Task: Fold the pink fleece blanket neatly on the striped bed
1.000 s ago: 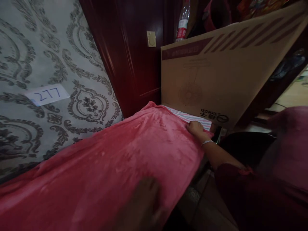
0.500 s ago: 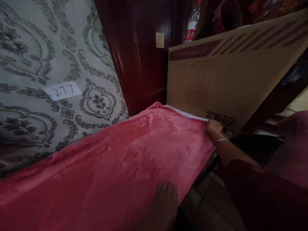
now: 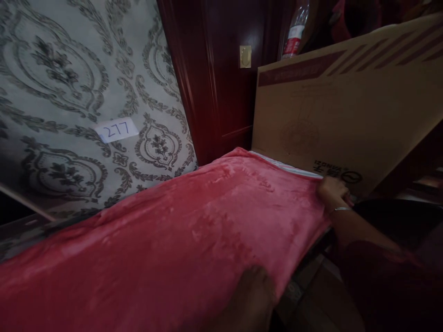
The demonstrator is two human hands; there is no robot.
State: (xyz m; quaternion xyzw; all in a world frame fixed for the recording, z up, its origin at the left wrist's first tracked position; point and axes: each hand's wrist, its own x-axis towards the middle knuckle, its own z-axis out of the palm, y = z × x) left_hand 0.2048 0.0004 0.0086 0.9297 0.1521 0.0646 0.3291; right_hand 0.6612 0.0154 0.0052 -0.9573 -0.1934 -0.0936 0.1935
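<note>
A pink-red plush blanket lies spread across the lower part of the view, with a pale striped edge at its far end. My right hand, with a thin bracelet at the wrist, is closed on the blanket's far right corner. Low in the middle, my left hand is in shadow, its fingers bent against the blanket close to the near right edge. Its fingertips are hidden, and the cloth looks drawn taut between the two hands.
Beyond the blanket stands a large cardboard box, a plastic bottle behind its top edge. A dark red wood panel carries a switch plate. Patterned wallpaper with a paper label covers the left. Floor tiles show lower right.
The view has turned slightly left, so everything sits further right in the picture. My right hand keeps hold of the blanket corner, and my left hand stays at the near edge.
</note>
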